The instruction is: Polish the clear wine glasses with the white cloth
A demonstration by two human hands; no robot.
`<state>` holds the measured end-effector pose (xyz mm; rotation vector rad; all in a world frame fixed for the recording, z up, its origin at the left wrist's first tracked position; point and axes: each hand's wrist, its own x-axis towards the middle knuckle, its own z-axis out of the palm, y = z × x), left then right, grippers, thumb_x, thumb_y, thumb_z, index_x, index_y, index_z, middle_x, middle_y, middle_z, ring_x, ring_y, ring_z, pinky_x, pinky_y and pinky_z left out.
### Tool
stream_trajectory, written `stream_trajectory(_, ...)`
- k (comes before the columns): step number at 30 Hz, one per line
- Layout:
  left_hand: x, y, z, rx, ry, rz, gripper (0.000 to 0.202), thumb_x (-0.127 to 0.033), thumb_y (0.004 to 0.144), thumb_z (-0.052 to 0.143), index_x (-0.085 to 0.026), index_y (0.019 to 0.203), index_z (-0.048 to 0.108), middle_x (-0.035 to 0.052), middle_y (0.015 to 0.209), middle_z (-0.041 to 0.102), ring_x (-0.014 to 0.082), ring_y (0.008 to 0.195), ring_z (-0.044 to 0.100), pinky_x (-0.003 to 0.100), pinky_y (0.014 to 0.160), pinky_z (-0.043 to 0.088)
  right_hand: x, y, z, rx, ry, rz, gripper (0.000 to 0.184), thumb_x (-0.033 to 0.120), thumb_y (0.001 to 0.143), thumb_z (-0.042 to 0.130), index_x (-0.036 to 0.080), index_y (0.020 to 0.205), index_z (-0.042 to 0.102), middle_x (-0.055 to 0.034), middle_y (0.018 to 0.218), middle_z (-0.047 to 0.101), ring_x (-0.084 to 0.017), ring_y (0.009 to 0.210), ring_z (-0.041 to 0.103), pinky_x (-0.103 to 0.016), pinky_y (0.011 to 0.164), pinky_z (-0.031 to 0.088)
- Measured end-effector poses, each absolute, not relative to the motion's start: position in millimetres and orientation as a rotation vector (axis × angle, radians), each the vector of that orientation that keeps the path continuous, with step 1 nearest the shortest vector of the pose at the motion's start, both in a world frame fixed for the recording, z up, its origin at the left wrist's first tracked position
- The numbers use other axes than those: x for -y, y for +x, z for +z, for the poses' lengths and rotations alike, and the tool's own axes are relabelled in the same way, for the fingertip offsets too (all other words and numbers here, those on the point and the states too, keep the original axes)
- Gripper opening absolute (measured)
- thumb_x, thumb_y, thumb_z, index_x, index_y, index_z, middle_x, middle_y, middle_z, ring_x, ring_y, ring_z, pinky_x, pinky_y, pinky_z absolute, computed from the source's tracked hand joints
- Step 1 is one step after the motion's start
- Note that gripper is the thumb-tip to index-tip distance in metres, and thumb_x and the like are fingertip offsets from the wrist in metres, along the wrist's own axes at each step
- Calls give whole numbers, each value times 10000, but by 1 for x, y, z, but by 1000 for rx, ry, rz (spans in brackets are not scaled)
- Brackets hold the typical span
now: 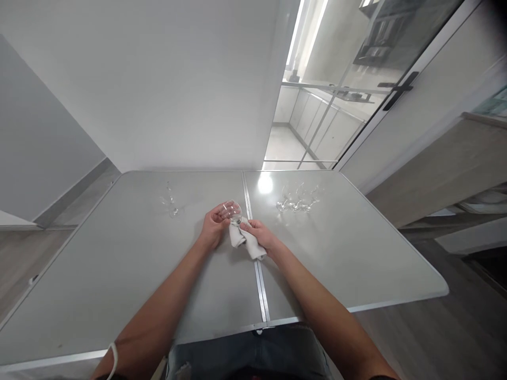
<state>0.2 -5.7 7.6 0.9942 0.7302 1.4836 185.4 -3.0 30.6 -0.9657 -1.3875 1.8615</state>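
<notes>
Stretching across the view, a pale table (119, 274) stands against a white wall (158, 84), with a glass door (336, 95) beyond its far right side. A metal seam (259, 287) crosses the tabletop from front to back. Several clear glasses (297, 206) stand close together at the far right, and more clear glassware (173, 211) sits at the far left, its exact count hard to tell. Near the seam, the left hand (213, 228) is curled around the bowl of a wine glass (231, 210), while the right hand (259, 235) is clamped on a white cloth (249, 245), pressed to the glass's near end.
</notes>
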Motion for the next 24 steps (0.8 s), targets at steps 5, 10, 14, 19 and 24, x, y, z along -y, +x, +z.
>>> stream_trajectory(5,-3,7,-1,-872,1025,1569,706,-324,605,922,-190,1239,641,143,1226,684,238,1056,686,395,967,521,0,181,16,1942,-1284,716,275,422,927,544,194,775,520,-35,753,562,-169,701,510,-264,650,365)
stream_trajectory(10,4,5,5,-772,1077,1465,631,-393,657,891,-171,1203,666,142,1212,680,263,1137,642,362,981,502,-1,186,16,1982,-1198,820,319,462,940,508,204,754,488,-23,737,536,-161,680,485,-266,639,358)
stream_trajectory(14,11,-4,8,-641,1049,1356,786,-538,554,908,-156,1203,682,174,1199,692,320,1134,648,393,965,513,4,189,30,1540,-955,1748,470,656,833,583,191,784,543,3,654,527,-136,582,470,-264,565,369)
stream_trajectory(19,12,-3,6,-648,1029,1361,799,-558,542,906,-174,1209,691,178,1231,686,334,1133,653,392,925,531,6,192,39,1241,-842,2119,504,625,681,765,169,834,614,-10,673,592,-138,573,521,-274,559,422)
stream_trajectory(24,4,4,2,-776,1026,1503,710,-523,571,904,-164,1155,715,175,1175,715,317,1101,670,415,944,519,4,188,30,1575,-977,1675,355,479,779,721,169,917,618,-20,773,625,-155,684,563,-267,647,438)
